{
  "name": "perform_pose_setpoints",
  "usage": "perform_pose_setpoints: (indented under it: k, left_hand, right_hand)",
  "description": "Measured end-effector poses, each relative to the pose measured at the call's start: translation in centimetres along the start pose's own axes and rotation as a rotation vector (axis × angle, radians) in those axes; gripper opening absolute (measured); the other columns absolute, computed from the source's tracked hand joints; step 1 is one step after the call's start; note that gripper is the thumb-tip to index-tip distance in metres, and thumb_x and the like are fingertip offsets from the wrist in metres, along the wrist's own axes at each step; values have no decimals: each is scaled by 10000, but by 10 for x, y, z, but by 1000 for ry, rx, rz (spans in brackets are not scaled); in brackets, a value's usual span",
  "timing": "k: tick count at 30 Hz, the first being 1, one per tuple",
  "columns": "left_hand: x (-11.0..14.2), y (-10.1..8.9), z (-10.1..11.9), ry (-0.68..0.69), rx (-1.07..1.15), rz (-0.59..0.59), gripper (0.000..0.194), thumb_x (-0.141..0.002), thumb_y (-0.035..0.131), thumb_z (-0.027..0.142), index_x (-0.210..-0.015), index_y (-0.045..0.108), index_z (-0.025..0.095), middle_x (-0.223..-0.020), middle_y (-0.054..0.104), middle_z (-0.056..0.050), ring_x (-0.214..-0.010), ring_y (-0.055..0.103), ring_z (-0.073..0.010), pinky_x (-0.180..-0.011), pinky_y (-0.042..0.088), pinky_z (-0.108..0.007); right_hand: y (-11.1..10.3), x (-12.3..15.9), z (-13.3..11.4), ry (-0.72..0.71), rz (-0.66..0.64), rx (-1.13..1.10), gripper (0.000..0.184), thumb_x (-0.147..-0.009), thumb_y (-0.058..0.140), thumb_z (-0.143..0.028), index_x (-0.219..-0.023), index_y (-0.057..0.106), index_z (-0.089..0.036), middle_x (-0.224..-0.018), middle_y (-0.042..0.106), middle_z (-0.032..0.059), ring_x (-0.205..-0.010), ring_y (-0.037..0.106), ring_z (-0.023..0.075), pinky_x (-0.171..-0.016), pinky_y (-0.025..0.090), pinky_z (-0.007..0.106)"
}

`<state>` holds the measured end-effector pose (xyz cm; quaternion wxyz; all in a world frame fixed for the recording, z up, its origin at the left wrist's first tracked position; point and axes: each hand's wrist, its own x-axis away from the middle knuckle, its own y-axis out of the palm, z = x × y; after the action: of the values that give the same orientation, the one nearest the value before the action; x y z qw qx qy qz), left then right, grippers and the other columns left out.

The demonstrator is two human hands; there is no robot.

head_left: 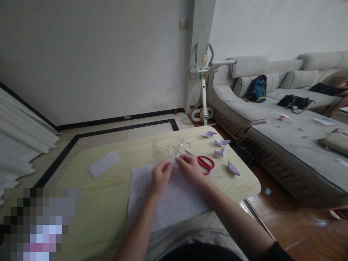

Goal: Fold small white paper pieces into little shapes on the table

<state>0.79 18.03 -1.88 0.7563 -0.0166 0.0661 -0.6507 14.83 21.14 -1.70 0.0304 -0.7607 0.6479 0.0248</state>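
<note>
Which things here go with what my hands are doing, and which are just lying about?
Likely the job: paper piece in left hand and right hand, scissors, scraps, paper boats, sheet, white paper.

Likely just lying about: backpack, handbag.

Blurred, illegible writing (169, 214) on the paper sheet (178, 199), partly behind the forearms (231, 215); sofa (293, 152) cut off at right.
</note>
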Motion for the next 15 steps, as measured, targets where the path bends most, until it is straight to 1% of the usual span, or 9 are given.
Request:
perform_pose_setpoints:
  k: [3,7,15]
  left_hand:
    - [0,-1,-1,20,-26,1,215,-780,627,362,-767,665,152,-645,675,-14,-593,637,-152,-543,498,-222]
    - [0,-1,-2,28,-34,-4,197,-796,612,347,-773,655,156,-676,675,-14,-609,630,-147,-560,493,-222]
    - [1,-1,2,23,-30,14,187,-792,611,336,-754,650,158,-642,662,-2,-573,618,-139,-537,475,-217]
  right_hand:
    - [2,1,-1,-12,-20,31,264,-788,622,-391,-660,592,-163,-601,539,-19,-559,470,119,-521,351,231]
    - [1,1,-1,-24,-26,95,322,-801,610,-409,-603,535,-167,-552,466,-36,-520,407,103,-488,302,227]
    - [1,1,-2,-37,-45,94,358,-809,594,-435,-582,510,-172,-542,446,-40,-512,380,98,-473,291,224]
